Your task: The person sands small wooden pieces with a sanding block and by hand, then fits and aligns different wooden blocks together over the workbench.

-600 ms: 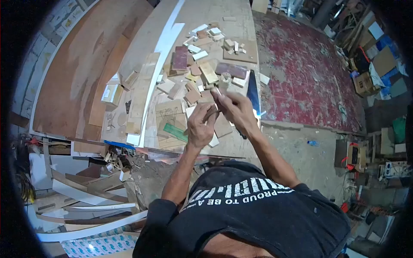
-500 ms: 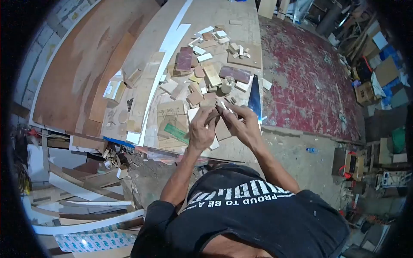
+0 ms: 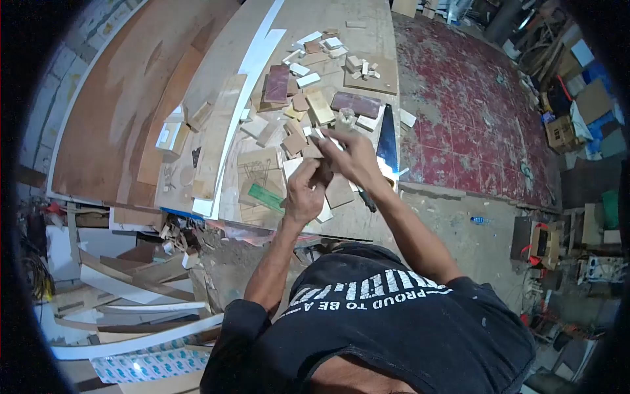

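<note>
Overhead, head view: left hand point(image 3: 304, 192) curled around small wood piece point(image 3: 323, 172), held above bench point(image 3: 328, 20) near saw point(image 3: 387, 139). Right hand point(image 3: 351, 157) pinched on pale sliver point(image 3: 326, 136), touching wood piece. Offcuts point(image 3: 308, 98) scattered beyond saw's left.

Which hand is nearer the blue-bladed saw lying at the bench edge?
Right. The right hand is just beside the saw; the left hand sits lower, farther from it, past the right hand.

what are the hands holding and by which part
Both hands, left hand and right hand, pinch a small wood piece between the fingertips; the exact spot is hidden.
</note>
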`<state>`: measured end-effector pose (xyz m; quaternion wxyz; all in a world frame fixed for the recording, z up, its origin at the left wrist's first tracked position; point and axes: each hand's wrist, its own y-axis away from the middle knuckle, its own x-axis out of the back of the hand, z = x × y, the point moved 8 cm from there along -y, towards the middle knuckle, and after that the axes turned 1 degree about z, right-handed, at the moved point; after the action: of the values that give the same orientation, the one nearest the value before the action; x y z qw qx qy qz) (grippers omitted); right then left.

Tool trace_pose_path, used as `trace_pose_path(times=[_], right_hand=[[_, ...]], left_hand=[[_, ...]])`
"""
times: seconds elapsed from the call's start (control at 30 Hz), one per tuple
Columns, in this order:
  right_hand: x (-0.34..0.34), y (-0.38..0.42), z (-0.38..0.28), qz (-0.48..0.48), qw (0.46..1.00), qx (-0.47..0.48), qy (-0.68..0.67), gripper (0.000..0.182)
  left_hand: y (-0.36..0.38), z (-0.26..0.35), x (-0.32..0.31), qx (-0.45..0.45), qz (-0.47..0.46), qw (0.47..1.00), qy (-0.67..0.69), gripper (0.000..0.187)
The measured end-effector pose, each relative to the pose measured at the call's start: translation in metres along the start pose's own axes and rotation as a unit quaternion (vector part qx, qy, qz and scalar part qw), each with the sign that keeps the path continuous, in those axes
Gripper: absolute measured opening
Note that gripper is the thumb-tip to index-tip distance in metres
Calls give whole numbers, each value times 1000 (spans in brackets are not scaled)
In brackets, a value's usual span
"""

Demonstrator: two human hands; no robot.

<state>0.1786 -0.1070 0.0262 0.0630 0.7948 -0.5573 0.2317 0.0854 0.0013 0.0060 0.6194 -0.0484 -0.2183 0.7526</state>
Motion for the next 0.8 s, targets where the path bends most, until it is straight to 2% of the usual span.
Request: trace_pose_path(times=[0.03,0.07,0.1,0.17,0.23,0.3,0.37,0.43,0.5,0.53,0.57,0.6,0.63,0.7,0.73,0.8], right_hand=[[-1,-8,-6,-6,1000,-16,2,47],[3,-7,2,-38,987,-117,-99,47],[4,-15,32,4,984,-143,-105,43],[37,-5,18,45,965,-88,-241,41],[53,6,32,68,946,-129,-289,42],[54,17,34,51,925,-117,-359,42],[42,32,34,18,918,-137,-371,43],[29,44,33,1,942,-130,-310,43],[4,52,64,-51,957,-142,-247,43],[-4,56,75,-71,977,-152,-135,46],[-18,57,99,-45,999,17,0,44],[-34,65,123,-71,995,18,71,44],[-48,72,142,-98,985,19,142,44],[-66,82,165,-94,970,86,209,41],[-77,83,179,-128,960,54,245,41],[-96,85,197,-153,944,72,284,42]], left_hand=[[4,17,-2,-36,0,997,-65,24],[7,18,-5,-14,13,1000,3,25],[2,18,-1,-19,17,1000,-1,25],[8,-10,3,130,38,973,186,30],[10,-20,10,146,33,968,201,35],[14,-22,7,215,42,892,396,38],[11,-10,7,211,48,880,423,41],[10,-3,7,195,44,915,351,42],[11,-8,5,192,26,925,328,40],[11,-7,5,205,40,913,350,39],[11,-8,5,218,53,900,373,39],[13,-15,5,216,58,896,383,25],[14,-13,4,218,59,897,381,25],[15,-13,4,239,85,890,380,20],[17,-16,4,256,97,889,367,21],[23,-22,7,259,105,889,362,21]])
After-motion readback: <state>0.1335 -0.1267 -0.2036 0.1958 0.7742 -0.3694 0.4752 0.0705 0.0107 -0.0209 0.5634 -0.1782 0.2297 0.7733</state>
